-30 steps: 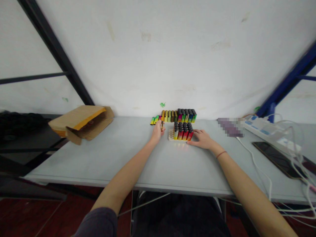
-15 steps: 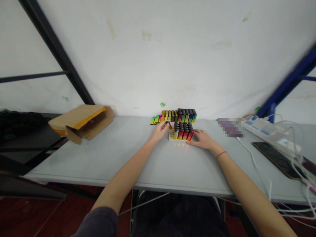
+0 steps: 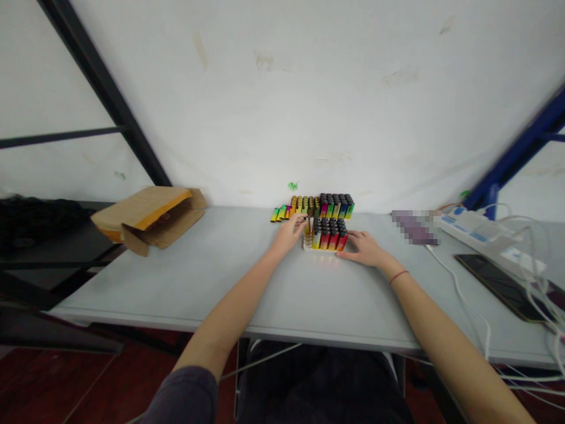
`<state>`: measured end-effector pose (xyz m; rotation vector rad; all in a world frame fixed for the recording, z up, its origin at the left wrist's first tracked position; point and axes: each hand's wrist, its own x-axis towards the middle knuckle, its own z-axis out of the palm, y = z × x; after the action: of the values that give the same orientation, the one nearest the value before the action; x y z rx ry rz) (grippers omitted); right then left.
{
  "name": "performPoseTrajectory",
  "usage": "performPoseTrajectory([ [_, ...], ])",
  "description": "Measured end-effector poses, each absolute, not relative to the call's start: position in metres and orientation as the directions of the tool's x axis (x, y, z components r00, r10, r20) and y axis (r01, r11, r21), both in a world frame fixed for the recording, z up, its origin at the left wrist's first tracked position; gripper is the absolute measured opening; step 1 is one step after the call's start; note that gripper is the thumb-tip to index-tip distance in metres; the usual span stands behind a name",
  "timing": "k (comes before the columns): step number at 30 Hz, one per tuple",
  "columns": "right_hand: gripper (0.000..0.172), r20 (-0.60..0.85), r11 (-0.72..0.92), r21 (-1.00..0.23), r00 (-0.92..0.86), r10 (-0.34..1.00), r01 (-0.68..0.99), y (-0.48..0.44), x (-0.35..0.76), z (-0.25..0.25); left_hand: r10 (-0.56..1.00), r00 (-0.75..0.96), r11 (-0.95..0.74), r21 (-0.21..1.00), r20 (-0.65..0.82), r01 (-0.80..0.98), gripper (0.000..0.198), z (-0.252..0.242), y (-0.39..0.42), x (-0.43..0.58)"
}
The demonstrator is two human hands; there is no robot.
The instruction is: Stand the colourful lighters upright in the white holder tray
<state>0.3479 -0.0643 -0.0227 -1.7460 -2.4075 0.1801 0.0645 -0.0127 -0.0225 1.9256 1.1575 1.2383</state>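
A white tray point(image 3: 324, 249) on the table holds upright lighters point(image 3: 329, 234) with black tops and white, red and yellow bodies; slots show bare at its left end. My left hand point(image 3: 291, 228) pinches a dark lighter point(image 3: 309, 225) upright over the tray's left end, at the back. My right hand point(image 3: 362, 248) rests at the tray's right end, thumb along the front corner, fingers behind, steadying contact with the tray. Behind stand more lighters in rows, yellow ones point(image 3: 304, 205) and multicoloured ones point(image 3: 336, 205). A few green and yellow lighters point(image 3: 278, 214) lie at their left.
An open brown cardboard package point(image 3: 150, 218) lies on the table point(image 3: 212, 282) at the left. At the right are a pixelated purple object point(image 3: 414, 227), a black phone point(image 3: 498, 285), a white power strip point(image 3: 489, 238) and tangled white cables. A white wall rises behind.
My left hand has moved slightly right with the lighter, which has gone from tilted to upright over the tray's left end. My right hand stays at the tray. The view has shifted slightly.
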Motion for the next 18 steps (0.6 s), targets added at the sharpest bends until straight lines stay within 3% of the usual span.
performPoseTrajectory([
  [4, 0.083, 0.057, 0.306, -0.200, -0.301, 0.952, 0.931, -0.065, 0.348, -0.021, 0.813, 0.285, -0.580, 0.664, 0.507, 0.472, 0.028, -0.017, -0.015, 0.064],
  [6, 0.082, 0.057, 0.315, -0.201, -0.310, 0.949, 0.928, -0.065, 0.348, -0.021, 0.813, 0.244, -0.569, 0.633, 0.528, 0.525, 0.033, -0.013, -0.011, 0.059],
  [10, 0.084, 0.050, 0.316, -0.196, -0.313, 0.948, 0.928, -0.065, 0.349, -0.021, 0.900, -0.010, -0.303, 0.644, 0.435, 0.702, 0.046, -0.012, 0.000, 0.032],
  [12, 0.084, 0.048, 0.310, -0.193, -0.306, 0.951, 0.931, -0.066, 0.348, -0.021, 0.935, -0.073, -0.150, 0.574, 0.347, 0.805, 0.051, -0.014, 0.004, 0.017],
  [18, 0.085, 0.043, 0.304, -0.189, -0.301, 0.953, 0.934, -0.066, 0.347, -0.020, 0.977, -0.004, -0.071, 0.341, 0.215, 0.937, 0.055, -0.014, -0.004, 0.009],
])
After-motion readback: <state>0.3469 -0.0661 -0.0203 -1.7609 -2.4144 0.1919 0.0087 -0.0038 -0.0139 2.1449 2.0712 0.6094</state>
